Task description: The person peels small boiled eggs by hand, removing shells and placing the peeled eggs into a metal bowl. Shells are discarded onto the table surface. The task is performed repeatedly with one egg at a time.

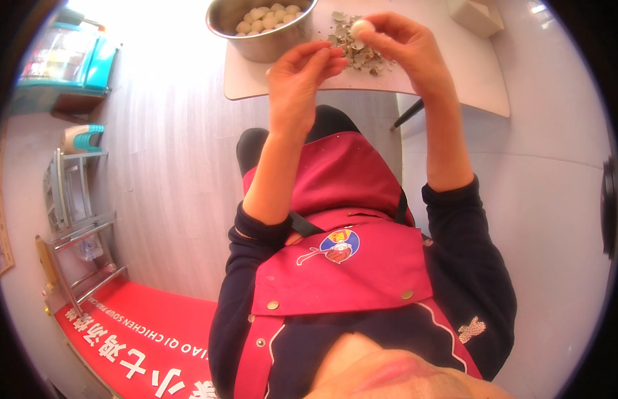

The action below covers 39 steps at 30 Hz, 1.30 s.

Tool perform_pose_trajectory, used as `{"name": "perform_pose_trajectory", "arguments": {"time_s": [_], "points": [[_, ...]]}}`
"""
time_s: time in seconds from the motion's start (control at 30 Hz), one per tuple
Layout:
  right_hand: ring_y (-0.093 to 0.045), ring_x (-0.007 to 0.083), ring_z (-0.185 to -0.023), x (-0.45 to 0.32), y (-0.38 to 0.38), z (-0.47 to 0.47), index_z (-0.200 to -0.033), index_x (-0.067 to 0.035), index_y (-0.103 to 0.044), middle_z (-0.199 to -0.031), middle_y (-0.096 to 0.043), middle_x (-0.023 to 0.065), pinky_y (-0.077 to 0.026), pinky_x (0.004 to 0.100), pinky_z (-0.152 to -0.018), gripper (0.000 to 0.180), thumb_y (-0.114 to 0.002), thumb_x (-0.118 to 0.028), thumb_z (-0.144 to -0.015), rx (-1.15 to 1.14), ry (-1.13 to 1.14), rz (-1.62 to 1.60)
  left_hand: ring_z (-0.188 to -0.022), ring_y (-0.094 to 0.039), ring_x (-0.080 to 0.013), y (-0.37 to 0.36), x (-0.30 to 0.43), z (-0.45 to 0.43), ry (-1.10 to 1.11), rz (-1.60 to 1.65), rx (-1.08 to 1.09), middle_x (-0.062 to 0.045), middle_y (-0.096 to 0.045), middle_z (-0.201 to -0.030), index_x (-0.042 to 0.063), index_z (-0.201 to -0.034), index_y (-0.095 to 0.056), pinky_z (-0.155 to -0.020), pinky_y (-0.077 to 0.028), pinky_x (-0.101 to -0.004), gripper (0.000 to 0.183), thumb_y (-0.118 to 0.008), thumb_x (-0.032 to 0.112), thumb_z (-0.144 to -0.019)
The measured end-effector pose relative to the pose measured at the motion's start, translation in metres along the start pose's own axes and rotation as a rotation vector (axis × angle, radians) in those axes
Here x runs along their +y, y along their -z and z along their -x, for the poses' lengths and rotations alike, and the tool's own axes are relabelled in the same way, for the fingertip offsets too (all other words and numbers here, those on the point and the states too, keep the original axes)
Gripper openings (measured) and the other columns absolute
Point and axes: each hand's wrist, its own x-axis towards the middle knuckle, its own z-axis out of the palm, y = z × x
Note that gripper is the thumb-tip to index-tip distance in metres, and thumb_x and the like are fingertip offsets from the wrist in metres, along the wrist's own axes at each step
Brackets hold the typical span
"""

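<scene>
A small white peeled egg (pixel 362 30) is pinched between the thumb and fingers of my right hand (pixel 399 44), above the table. To its left, my left hand (pixel 305 67) hovers over the near table edge with thumb and fingertips close together; whether a bit of shell is between them cannot be seen. Broken eggshells (pixel 361 59) lie in a heap on the white tabletop (pixel 443 75), under and between my hands. Beyond my left hand stands a round steel pot (pixel 269 47) with many small pale eggs (pixel 269 21) in it.
A white box (pixel 476 17) sits at the table's far right, near the wall. My knees are under the near table edge, close to a dark table leg (pixel 407 114). Metal racks (pixel 79 184) and a red mat with writing (pixel 139 334) lie to the left.
</scene>
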Motion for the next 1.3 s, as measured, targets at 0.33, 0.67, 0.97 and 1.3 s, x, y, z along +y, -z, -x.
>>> {"name": "perform_pose_trajectory", "arguments": {"time_s": [0.33,0.67,0.97,1.3], "points": [[-0.070,0.0184,-0.082,-0.052,-0.013,-0.029,-0.102,-0.005,-0.077,-0.089,-0.075,0.0107,-0.054,0.0325,-0.070,0.020,-0.074,-0.020,-0.089,0.151,0.086,0.483,-0.072,-0.068,-0.0115,0.002,0.006,0.004,-0.121,-0.314,0.152,-0.009,-0.076,-0.087,-0.001,-0.089,-0.076,-0.063,-0.050,-0.0233,0.025,-0.071,0.021,-0.099],[-0.063,0.0255,-0.063,-0.057,-0.047,-0.136,-0.076,-0.004,-0.069,-0.068,-0.066,0.0123,-0.050,0.0403,-0.061,0.016,-0.064,-0.013,-0.088,-0.322,0.729,0.894,-0.065,-0.063,-0.0112,0.013,0.010,0.005,-0.118,-0.217,0.134,-0.010,-0.074,-0.082,-0.004,-0.089,-0.073,-0.059,-0.049,-0.0241,0.022,-0.070,0.016,-0.098],[-0.065,0.0268,-0.064,-0.019,-0.090,-0.173,-0.078,-0.002,-0.069,-0.070,-0.067,0.0140,-0.052,0.0396,-0.060,0.012,-0.062,-0.008,-0.086,-0.445,0.588,1.343,-0.065,-0.062,-0.0112,0.016,0.018,0.007,0.011,-0.227,0.115,-0.011,-0.072,-0.084,-0.007,-0.090,-0.071,-0.059,-0.051,-0.0248,0.021,-0.069,0.012,-0.099],[-0.068,0.0269,-0.067,-0.033,-0.088,-0.174,-0.083,0.002,-0.071,-0.074,-0.069,0.0157,-0.055,0.0368,-0.062,0.009,-0.065,-0.005,-0.083,-0.634,0.483,1.258,-0.065,-0.062,-0.0101,0.023,0.017,0.005,-0.036,-0.237,0.039,-0.009,-0.072,-0.086,-0.007,-0.088,-0.070,-0.059,-0.051,-0.0236,0.015,-0.064,0.002,-0.098]]}}
